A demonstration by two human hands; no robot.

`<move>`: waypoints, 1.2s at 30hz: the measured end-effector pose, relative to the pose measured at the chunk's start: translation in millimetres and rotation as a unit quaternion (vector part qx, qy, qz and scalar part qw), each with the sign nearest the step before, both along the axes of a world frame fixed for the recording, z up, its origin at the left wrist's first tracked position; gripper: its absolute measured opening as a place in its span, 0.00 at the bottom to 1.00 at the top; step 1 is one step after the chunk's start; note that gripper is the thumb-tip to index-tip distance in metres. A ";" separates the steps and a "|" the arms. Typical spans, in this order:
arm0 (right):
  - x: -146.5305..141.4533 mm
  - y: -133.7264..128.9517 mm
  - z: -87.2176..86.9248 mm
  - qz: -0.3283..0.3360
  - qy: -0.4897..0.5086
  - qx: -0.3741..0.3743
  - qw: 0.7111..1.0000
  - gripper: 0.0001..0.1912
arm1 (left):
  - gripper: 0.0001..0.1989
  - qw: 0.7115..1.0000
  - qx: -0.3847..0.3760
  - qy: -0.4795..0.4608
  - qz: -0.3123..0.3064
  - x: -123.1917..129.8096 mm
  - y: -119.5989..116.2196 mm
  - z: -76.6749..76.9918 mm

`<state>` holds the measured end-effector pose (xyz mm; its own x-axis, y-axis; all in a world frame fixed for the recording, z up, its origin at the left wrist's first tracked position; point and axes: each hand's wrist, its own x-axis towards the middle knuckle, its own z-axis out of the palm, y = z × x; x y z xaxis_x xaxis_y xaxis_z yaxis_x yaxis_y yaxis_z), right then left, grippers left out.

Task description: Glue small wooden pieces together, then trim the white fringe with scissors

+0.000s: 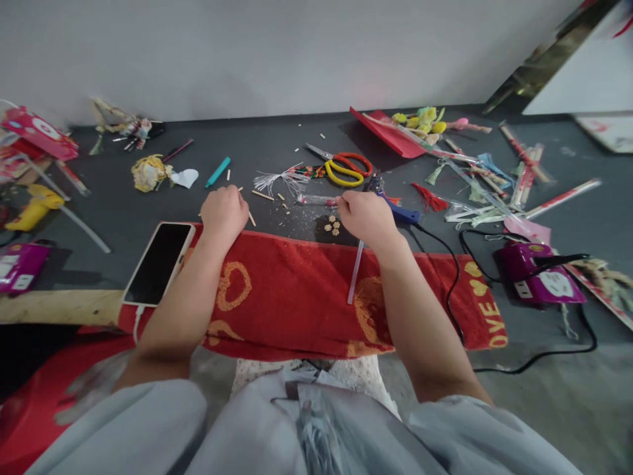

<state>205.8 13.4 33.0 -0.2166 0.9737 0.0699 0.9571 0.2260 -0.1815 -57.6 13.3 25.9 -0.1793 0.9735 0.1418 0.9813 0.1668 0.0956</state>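
The left hand [225, 210] and right hand [366, 214] are curling their fingers, whether clamping anything I can't tell; a clear packet [316, 200] is lying at the right's nine o'clock, probably for easy reach.

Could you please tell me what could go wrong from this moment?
The phone lies near the table edge, its white cable hanging down beside the left forearm; a snag might pull it off.
The blue glue gun is close to the right hand; if hot, it could burn the skin.
The small flower-shaped pieces lie loose beside that hand and might be swept away.
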 end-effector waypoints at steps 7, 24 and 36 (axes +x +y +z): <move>-0.3 -1.1 1.6 -0.002 -0.004 -0.002 1.000 0.19 | 0.20 0.996 -0.079 0.038 0.031 -8.3 3.9 5.6; -3.3 -2.6 2.7 0.002 -0.006 -0.015 1.000 0.20 | 0.15 0.986 -0.161 0.038 0.002 2.0 0.1 8.9; -4.8 -2.7 1.3 0.009 -0.014 -0.021 1.000 0.20 | 0.16 0.989 -0.144 0.012 0.015 6.5 -3.8 6.2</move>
